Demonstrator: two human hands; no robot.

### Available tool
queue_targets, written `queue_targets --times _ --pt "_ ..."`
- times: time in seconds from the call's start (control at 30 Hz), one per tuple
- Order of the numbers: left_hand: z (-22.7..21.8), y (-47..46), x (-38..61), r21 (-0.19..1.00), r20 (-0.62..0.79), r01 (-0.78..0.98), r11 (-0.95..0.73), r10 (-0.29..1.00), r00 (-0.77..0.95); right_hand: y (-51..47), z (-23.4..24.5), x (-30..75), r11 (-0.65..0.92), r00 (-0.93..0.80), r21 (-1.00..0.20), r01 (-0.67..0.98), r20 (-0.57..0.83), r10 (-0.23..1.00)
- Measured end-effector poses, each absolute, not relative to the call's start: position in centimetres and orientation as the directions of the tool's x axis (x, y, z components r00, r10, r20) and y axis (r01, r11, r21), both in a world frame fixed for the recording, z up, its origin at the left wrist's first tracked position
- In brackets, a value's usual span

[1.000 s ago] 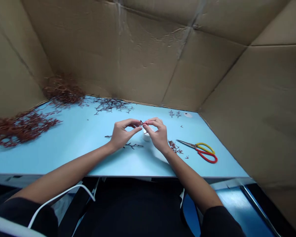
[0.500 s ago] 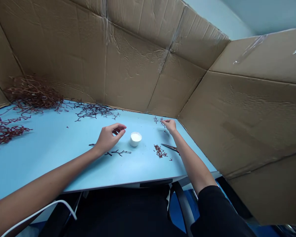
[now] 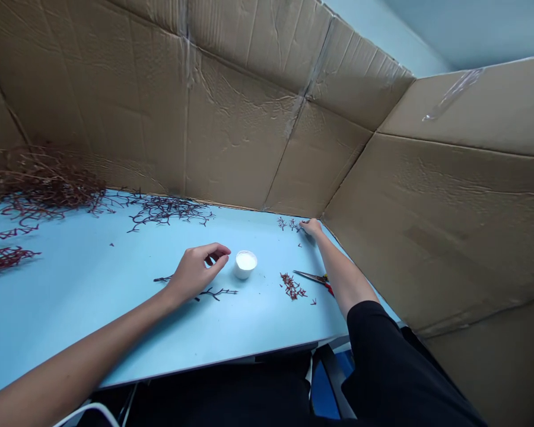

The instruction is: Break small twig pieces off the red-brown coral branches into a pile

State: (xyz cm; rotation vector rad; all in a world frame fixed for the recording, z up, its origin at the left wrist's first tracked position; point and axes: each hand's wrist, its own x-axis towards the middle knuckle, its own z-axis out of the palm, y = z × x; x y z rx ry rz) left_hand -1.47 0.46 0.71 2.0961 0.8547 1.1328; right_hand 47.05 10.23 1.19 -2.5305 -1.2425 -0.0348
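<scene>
Cardboard walls [image 3: 235, 130], probably red-handled scissors [image 3: 310, 276]

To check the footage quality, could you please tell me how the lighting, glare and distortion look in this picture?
In the head view, light is soft, with a faint shadow under the left hand; the pale blue tabletop looks tilted and stretched; clear tape glares on the brown corrugated cardboard wall.

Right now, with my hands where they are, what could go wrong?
Your left hand sits close to the small white cup, so a careless sweep might tip it over. Your right forearm runs beside the scissors' pointed blades and could catch them. Your right hand could also scatter the tiny dark sprigs beside it.
</scene>
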Motion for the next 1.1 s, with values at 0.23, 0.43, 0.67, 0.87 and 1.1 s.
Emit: queue_targets --times 0.23,0.43,0.67,0.87,1.1 --pt "0.5 0.4 -1.5 0.721 0.485 0.281 -0.633 0.751 0.449 10.3 0.4 47.7 -0.487 0.504 -0.183 0.854 0.059 0.862" --pt "0.6 0.7 -1.5 0.713 0.502 0.284 -0.641 0.75 0.431 6.8 1.2 47.6 -0.412 0.426 -0.144 0.9 0.083 0.901" --pt "0.7 0.3 -1.4 0.71 0.512 0.27 -0.651 0.74 0.437 1.6 -0.2 44.0 -0.19 0.208 -0.208 0.959 0.068 0.976" --pt "0.9 0.7 -1.5 0.718 0.52 0.271 -0.641 0.753 0.403 -2.1 0.6 39.9 0.0 0.058 -0.305 0.952 0.181 0.982" --pt "1.9 1.2 -2.2 0.729 0.507 0.278 -0.626 0.766 0.395 -11.9 0.2 34.6 0.294 -0.206 -0.366 0.883 0.261 0.943"
